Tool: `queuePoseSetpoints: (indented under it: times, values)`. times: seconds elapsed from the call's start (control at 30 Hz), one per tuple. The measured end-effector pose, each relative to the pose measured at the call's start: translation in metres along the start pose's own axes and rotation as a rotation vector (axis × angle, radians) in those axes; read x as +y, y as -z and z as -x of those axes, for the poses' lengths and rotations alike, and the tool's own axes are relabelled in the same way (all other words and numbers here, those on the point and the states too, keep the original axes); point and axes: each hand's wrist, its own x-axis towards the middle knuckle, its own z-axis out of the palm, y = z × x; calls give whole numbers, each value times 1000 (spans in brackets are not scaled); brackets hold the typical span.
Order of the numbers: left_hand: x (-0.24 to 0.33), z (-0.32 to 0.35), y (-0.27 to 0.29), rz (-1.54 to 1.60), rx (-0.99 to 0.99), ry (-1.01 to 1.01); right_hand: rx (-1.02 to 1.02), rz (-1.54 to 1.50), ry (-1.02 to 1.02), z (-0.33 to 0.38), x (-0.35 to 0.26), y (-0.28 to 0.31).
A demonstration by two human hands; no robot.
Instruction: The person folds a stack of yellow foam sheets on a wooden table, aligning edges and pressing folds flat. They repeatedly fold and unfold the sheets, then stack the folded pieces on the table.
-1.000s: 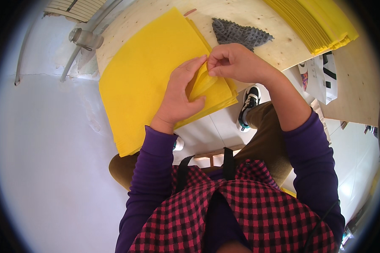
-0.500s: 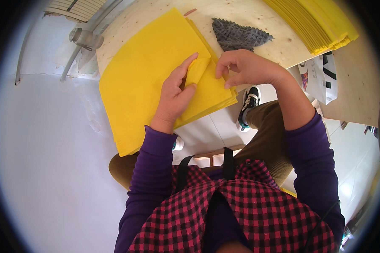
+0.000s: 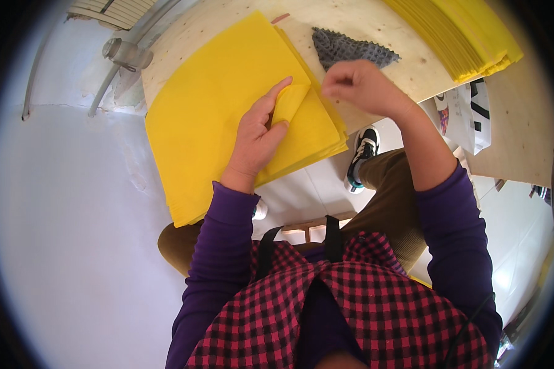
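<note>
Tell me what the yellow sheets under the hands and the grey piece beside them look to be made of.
Yellow sheets: probably thin felt or non-woven cloth, matte; the corner folds softly under the left hand. Grey piece: seemingly a textured fabric, with a bumpy, dotted surface and ragged edge.

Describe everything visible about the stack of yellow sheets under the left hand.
The stack of yellow sheets is a thick pile of square, bright yellow sheets, soft-looking like felt or cloth, lying flat on the pale wooden table with its near edge overhanging. The top sheet's near right corner is folded over. The left hand presses flat on that fold; the right hand is loosely curled just beyond the stack's right edge, apparently not touching it.
</note>
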Motion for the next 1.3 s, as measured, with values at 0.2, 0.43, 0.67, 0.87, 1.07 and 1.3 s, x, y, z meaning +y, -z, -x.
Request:
queuePoseSetpoints:
  times: [0.2, 0.43, 0.67, 0.87, 1.07, 1.3]
  values:
    - [0, 1, 0, -35, 12, 12, 404, 512, -92, -9, 28, 6]
    - [1, -1, -2, -171, 53, -137, 346, 541, -308, -24, 38, 8]
    - [7, 3, 0, -206, 31, -131, 239, -99, -125, -11, 24, 20]
    - [0, 2, 5, -256, -28, -149, -285, -67, -32, 9, -5, 8]
    - [-5, -1, 4, -209, -13, -193, -337, -120, -162, 5, -14, -4]
    - [3, 3, 6, -283, -38, -71, -293, -141, -146, 5, -10, -6]
